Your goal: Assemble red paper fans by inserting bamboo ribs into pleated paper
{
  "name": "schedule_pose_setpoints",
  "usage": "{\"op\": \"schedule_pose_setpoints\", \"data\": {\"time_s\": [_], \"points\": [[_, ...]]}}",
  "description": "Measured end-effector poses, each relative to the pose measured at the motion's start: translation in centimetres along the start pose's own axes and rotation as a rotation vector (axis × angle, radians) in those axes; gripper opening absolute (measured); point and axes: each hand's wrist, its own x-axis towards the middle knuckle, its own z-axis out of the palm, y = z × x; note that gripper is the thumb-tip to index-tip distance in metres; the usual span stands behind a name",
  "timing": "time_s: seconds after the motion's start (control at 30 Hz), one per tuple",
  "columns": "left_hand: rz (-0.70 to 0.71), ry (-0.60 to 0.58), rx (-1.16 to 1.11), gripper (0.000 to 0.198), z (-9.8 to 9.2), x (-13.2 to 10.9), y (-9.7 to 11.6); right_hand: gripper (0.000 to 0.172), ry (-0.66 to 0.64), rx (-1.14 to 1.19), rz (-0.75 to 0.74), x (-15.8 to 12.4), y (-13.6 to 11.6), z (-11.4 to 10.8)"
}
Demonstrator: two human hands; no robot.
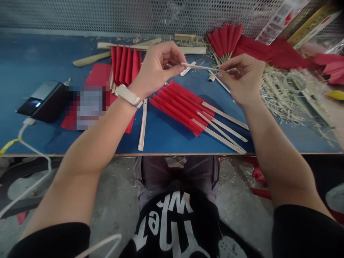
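Between my two hands a thin, pale bamboo strip [200, 67] is stretched level above the table. My left hand [161, 64] pinches its left end, and my right hand [242, 77] pinches the other end. Below them lies a pleated red fan [178, 105], with several pale strips [223, 125] sticking out of its right side toward the front edge. Left of that fan, a single loose strip [143, 125] points at the table's edge. Another pleated red piece [125, 64] sits behind my left wrist, partly hidden by it.
A dark device [47, 100] with a white cable stands at left on the blue table [16, 71]. A spread red fan [225, 41] lies at the back. Fibre shavings [279, 93] and a clear bottle [281, 21] are on the right. Bamboo pieces [92, 58] lie along the mesh panel [107, 18].
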Motion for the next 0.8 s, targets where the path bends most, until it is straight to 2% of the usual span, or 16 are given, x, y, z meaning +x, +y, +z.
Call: {"op": "schedule_pose_setpoints", "data": {"time_s": [0.13, 0.23, 0.37, 0.43, 0.5, 0.57, 0.6, 0.8], "points": [[-0.019, -0.032, 0.037, 0.020, 0.1, -0.1, 0.5, 0.023, 0.061, -0.171, -0.082, -0.4, -0.6, -0.8], [-0.038, -0.028, 0.006, 0.012, 0.4, -0.3, 0.3, 0.021, 0.118, -0.217, -0.158, -0.3, 0.0, -0.8], [-0.048, -0.100, 0.046, 0.031, 0.8, -0.5, -0.2, 0.019, 0.249, -0.156, -0.264, 0.3, 1.8, -0.1], [-0.025, -0.096, 0.094, 0.028, 1.0, -0.6, -0.2, 0.016, 0.250, -0.104, -0.242, 0.6, 2.4, 0.3], [-0.030, -0.062, 0.134, 0.022, 1.0, -0.6, 0.0, 0.041, 0.248, -0.024, -0.212, 0.9, 2.6, 0.5], [-0.042, -0.026, 0.141, 0.025, 1.0, -0.5, 0.2, 0.070, 0.255, 0.042, -0.224, 1.1, 2.6, 0.6], [-0.050, -0.012, 0.138, 0.025, 0.9, -0.4, 0.3, 0.080, 0.250, 0.052, -0.235, 1.2, 2.6, 0.6], [-0.195, 0.000, 0.173, 0.019, 0.2, -0.4, 1.0, 0.110, 0.157, -0.004, -0.121, 1.0, 2.5, 0.1]]}}
